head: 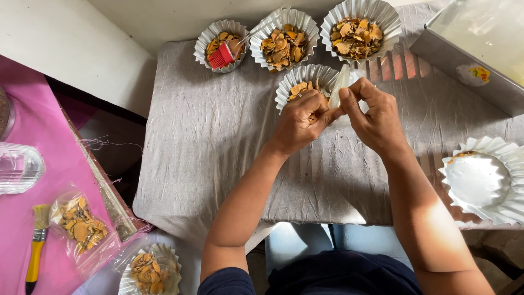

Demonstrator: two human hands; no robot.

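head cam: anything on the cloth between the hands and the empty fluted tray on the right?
Nothing. In the head view, the stretch of grey cloth between the right hand and the empty fluted tray is bare.

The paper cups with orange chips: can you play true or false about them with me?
1. A red brush lies in one fluted paper cup. True.
2. Both hands are holding a spoon. False: the left hand and right hand pinch a small clear plastic bag between them.
3. The big paper cup on the right is nearly empty. True.
4. The yellow-handled brush lies on the grey cloth. False: it lies on the pink surface, beside a clear bag of chips.
5. All the cups are empty. False: several hold orange-brown chips.
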